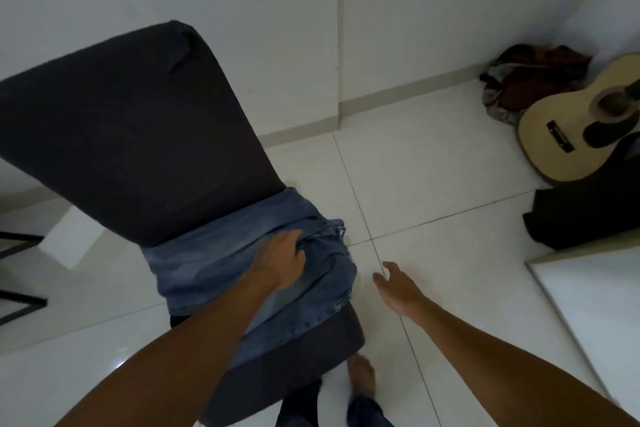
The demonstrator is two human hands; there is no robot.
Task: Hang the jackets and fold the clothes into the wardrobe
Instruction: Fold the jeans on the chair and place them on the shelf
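Note:
A pair of blue jeans (pixel 214 263) lies bunched across the seat of a dark upholstered chair (pixel 138 128) in the middle of the view. My left hand (pixel 280 263) rests on the jeans near their right end, its fingertips dug into the folds of denim. My right hand (pixel 394 284) hovers open just right of the chair, above the floor tiles, fingers spread and holding nothing. Whether the left fingers truly pinch the cloth is hard to tell.
White wardrobe doors (pixel 277 28) stand behind the chair. An acoustic guitar (pixel 568 135) leans at the right with a heap of dark clothes (pixel 530 80) beside it. A black bag (pixel 585 211) and a white panel (pixel 595 308) sit at right. My bare foot (pixel 362 374) is below.

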